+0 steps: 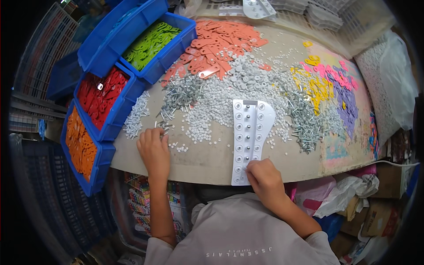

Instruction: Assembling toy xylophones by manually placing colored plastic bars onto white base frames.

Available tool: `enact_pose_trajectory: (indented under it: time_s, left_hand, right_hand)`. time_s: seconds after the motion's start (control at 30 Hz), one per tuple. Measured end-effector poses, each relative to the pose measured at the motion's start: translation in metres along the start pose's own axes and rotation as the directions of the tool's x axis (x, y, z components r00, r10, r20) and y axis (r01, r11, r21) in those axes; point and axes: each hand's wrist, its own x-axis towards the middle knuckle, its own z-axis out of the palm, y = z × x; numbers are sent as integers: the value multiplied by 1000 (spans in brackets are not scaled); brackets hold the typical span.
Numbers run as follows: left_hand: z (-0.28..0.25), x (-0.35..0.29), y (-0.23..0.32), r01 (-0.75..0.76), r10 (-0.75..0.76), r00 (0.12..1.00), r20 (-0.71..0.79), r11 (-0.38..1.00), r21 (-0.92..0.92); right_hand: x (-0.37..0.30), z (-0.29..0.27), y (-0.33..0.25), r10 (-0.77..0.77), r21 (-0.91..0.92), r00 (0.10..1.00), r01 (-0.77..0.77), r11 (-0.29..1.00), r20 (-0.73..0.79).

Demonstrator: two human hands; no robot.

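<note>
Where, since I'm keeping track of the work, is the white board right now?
In the head view, the white board lies just right of centre at the near edge of the table, the right hand at its lower right.

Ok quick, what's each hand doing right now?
Left hand: fingers bent beside the metal pins; can't tell if holding any.
Right hand: fingers bent at the white board; can't tell if gripping.
</note>
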Motion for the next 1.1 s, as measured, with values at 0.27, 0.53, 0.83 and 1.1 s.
enact_pose_trajectory:
  time_s: [0.27, 0.53, 0.83, 1.1]
  left_hand:
    - [3, -2, -10, 30, -29, 999, 29, 998, -46]
    - [-2, 1, -8, 48, -48, 999, 1, 989, -137]
    - [-3, 4, -18, 25, -20, 998, 52, 996, -86]
    - [-29, -5, 38, 101, 67, 970, 233, 762, -639]
  right_hand:
    - [4, -11, 1, -111, -33, 991, 113, 993, 72]
    - [-18, -12, 16, -114, -51, 993, 115, 992, 33]
    - [-29, 1, 39, -172, -7, 985, 172, 985, -10]
    - [-31, 6, 47, -233, -15, 972, 233, 972, -12]
